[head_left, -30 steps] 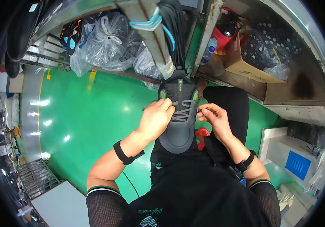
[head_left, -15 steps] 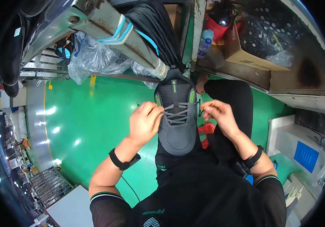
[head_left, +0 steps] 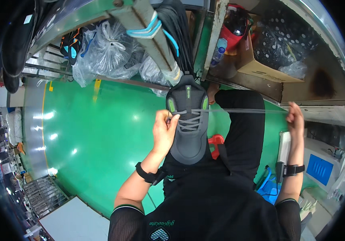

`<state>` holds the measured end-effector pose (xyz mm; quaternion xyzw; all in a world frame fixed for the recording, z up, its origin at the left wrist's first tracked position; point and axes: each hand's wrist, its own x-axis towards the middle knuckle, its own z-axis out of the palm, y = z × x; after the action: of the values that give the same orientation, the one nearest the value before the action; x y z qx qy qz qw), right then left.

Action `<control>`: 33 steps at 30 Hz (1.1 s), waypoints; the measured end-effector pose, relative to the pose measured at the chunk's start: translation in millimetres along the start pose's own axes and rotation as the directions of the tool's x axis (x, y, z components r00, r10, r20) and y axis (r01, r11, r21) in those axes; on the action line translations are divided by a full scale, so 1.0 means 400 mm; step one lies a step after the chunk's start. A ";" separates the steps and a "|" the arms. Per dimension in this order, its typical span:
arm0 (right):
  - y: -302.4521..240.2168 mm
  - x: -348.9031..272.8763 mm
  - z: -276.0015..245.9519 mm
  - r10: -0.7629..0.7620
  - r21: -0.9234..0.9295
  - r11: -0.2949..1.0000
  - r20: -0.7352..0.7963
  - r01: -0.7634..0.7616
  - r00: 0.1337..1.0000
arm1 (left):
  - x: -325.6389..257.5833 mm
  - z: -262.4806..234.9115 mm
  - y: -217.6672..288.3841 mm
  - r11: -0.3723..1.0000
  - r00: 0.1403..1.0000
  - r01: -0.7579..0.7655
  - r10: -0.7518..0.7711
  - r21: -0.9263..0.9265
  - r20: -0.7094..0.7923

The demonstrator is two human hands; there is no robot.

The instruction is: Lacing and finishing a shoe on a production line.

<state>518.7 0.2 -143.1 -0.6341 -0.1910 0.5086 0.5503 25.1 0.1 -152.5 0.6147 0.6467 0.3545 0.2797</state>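
Note:
A dark grey sneaker [head_left: 188,144] with green side accents rests on my lap, its toe toward me. Grey laces [head_left: 190,123] zigzag through the eyelets below the tongue [head_left: 188,98]. At the shoe's left edge, my left hand [head_left: 165,130] pinches the shoelace by the upper eyelets. Far out to the right, my right hand [head_left: 296,119] has its fingers closed on the other stretch of shoelace [head_left: 248,111]. That stretch runs taut and nearly level from the upper right eyelets, across my right leg. The exact grip of the left fingertips is partly hidden.
Beyond the shoe stands a metal frame leg [head_left: 152,40] with black cords [head_left: 176,36] hanging beside it. Clear plastic bags [head_left: 110,50] lie at the far left. A shelf with a cardboard box [head_left: 260,70] is at the far right. A red stool part [head_left: 216,144] shows below my leg.
My right hand has moved far to the right, drawing the shoelace out into a long straight line. My left hand has shifted slightly right, staying by the shoe's eyelets.

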 end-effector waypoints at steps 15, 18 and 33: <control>0.153 -0.180 0.597 -0.195 -0.362 0.826 0.535 0.431 0.822 | 0.102 -0.031 0.029 0.920 0.984 0.167 -0.130 -0.354 0.123; 0.189 -0.205 0.599 -0.136 -0.577 0.637 0.569 0.512 0.811 | 0.091 -0.027 0.020 0.948 0.979 0.178 -0.144 -0.265 0.141; 0.131 -0.213 0.634 -0.245 -0.595 0.163 0.748 0.787 0.617 | 0.070 -0.082 0.071 0.997 0.997 -0.071 0.070 0.028 0.044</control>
<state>250.4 42.9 -121.8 -0.5565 -0.7770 0.2255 0.1891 13.4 23.8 -108.1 0.6487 0.6236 0.3414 0.2715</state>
